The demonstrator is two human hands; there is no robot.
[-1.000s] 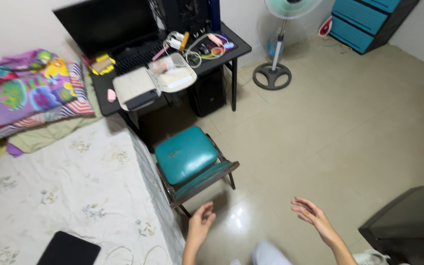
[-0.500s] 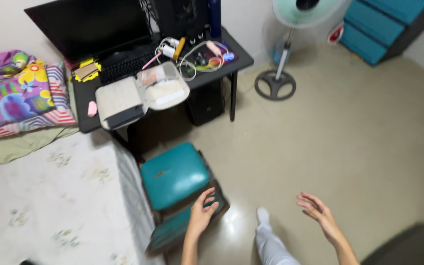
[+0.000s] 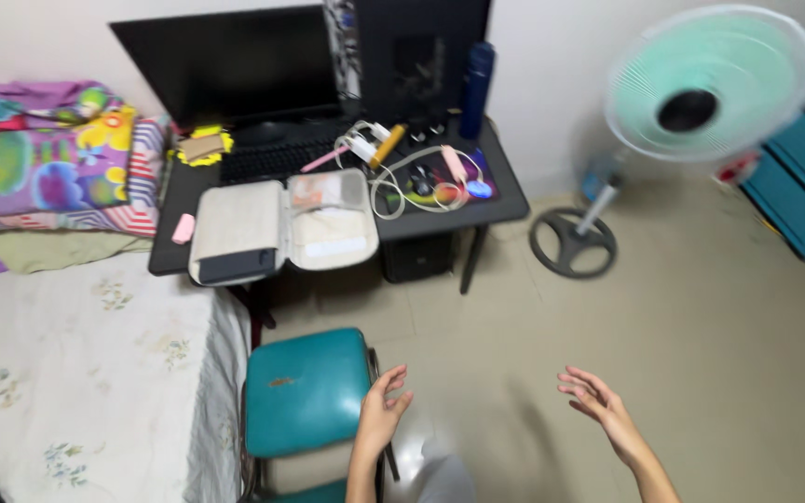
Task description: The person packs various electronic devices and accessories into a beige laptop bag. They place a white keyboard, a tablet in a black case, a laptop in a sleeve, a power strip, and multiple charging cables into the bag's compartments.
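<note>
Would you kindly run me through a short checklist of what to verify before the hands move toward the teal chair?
1. Left hand free: ok, it is open and holds nothing.
2. Right hand free: ok, open over bare floor.
3. Teal chair seat free of things: ok, only a small mark.
4. Left hand touching the chair: cannot tell, it is right at the seat edge.
5. Open pouch safely on the desk: not ok, it overhangs the front edge.

We see a black desk (image 3: 505, 207) carrying a dark monitor (image 3: 230, 65), a keyboard (image 3: 272, 160), an open beige zip case (image 3: 281, 226), tangled white cables (image 3: 402, 177) and a blue bottle (image 3: 477, 77). Left of it we note a bed (image 3: 67, 373) in a floral sheet bearing colourful pillows (image 3: 48, 168). On the tiled floor (image 3: 701, 326) stand a teal chair (image 3: 302, 391) and a pedestal fan (image 3: 691, 93).
</note>
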